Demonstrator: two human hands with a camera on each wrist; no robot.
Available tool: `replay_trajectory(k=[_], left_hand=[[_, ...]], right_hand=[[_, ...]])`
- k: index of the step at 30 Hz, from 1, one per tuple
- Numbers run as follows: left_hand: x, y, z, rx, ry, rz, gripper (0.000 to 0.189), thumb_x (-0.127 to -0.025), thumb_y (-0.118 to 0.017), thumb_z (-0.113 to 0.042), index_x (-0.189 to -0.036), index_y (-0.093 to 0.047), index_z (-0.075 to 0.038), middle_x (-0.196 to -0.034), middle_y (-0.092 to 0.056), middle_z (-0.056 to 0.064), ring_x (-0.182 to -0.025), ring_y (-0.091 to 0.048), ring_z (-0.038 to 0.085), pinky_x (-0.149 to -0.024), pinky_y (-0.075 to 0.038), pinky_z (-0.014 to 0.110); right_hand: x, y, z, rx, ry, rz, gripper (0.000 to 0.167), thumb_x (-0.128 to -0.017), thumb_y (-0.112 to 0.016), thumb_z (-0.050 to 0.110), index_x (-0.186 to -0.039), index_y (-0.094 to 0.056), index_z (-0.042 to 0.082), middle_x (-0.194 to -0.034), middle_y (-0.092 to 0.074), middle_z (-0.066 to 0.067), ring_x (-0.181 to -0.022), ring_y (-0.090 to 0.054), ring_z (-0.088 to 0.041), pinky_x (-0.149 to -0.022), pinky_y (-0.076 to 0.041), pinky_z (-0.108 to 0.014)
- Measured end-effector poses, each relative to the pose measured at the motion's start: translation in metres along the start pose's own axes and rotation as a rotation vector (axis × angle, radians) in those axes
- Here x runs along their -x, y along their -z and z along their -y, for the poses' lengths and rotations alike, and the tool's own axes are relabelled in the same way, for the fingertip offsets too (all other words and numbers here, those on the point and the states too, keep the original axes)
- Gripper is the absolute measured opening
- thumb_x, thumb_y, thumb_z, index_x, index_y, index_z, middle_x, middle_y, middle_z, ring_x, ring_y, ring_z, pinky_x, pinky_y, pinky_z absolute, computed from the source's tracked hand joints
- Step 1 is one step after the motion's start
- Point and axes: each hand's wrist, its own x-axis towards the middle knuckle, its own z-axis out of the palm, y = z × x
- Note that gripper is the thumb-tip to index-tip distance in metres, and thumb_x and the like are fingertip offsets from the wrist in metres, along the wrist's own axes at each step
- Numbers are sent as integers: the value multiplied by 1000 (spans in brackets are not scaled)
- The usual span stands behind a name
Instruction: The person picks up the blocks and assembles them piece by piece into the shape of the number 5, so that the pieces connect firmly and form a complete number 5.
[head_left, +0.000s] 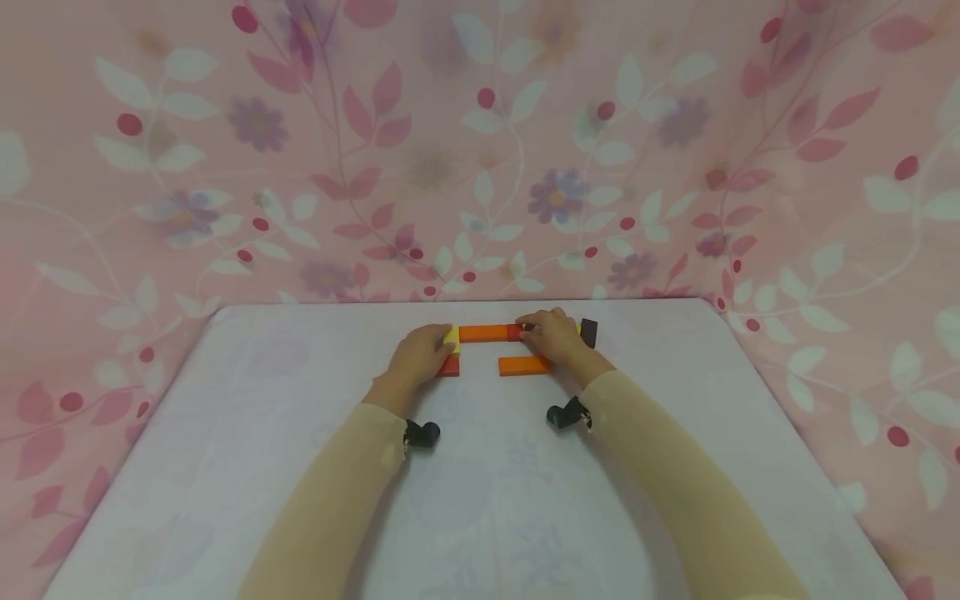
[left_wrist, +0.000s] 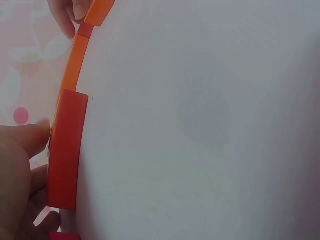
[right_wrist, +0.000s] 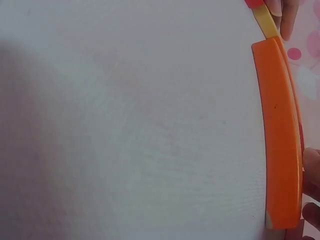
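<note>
My left hand (head_left: 418, 354) has its thumb and index finger at the two ends of a yellow block (head_left: 452, 340), pinching it. In front of it a red block (head_left: 448, 367) lies partly behind the hand. A long orange block (head_left: 483, 333) runs right from the yellow one to a small red block (head_left: 514, 332). My right hand (head_left: 553, 335) pinches this red block's right part between thumb and fingers, hiding its end. Nearer me, another orange block (head_left: 523, 366) lies partly under the right hand's outline. In the right wrist view, this orange block (right_wrist: 281, 135) stands large beside the fingertips (right_wrist: 312, 162).
A dark brown block (head_left: 588, 334) stands right of the right hand, with a bit of yellow block (head_left: 578, 329) beside it. All lie near the back of a white-covered table (head_left: 480, 500). Behind rises a pink floral curtain (head_left: 480, 150). Black wrist cameras (head_left: 423, 434) hang below both sleeves.
</note>
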Motion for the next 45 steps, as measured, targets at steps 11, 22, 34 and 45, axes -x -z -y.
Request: replay_trajectory(k=[11,22,34,45], left_hand=[[8,4,5,47,22,20,49,-103,-55,-35,-147,-51,-14,-150,-49,9,-142,-39,29,-117,-26,46],[32,16,-5,35,42,-11,49,-101,-58,-37,-143,-55,-12,-148,-50,10,-139,-42,31,-113,-32,50],[54,5,-14,-200,159,-236,47,-97,-61,-44,-123,-67,-5,-114,-66,16,-111,-55,37,-94,-45,51],[55,-1,-15,-263,218,-194,53,-93,-64,-53,-114,-67,-4,-100,-64,14,-108,-51,36,-92,-43,50]], right_hand=[[7,9,1,-134,-54,-9,31,-100,-62,30,-129,-69,21,-117,-64,0,-111,-45,-28,-95,-38,-46],[25,20,10,-91,19,-19,26,-97,-67,28,-120,-74,16,-123,-66,-5,-116,-46,-28,-102,-36,-50],[46,16,10,-98,106,6,26,-97,-68,24,-118,-75,12,-114,-70,-4,-108,-49,-29,-93,-42,-44],[48,8,6,-118,117,23,26,-97,-67,27,-117,-75,13,-115,-70,-4,-110,-50,-28,-94,-43,-48]])
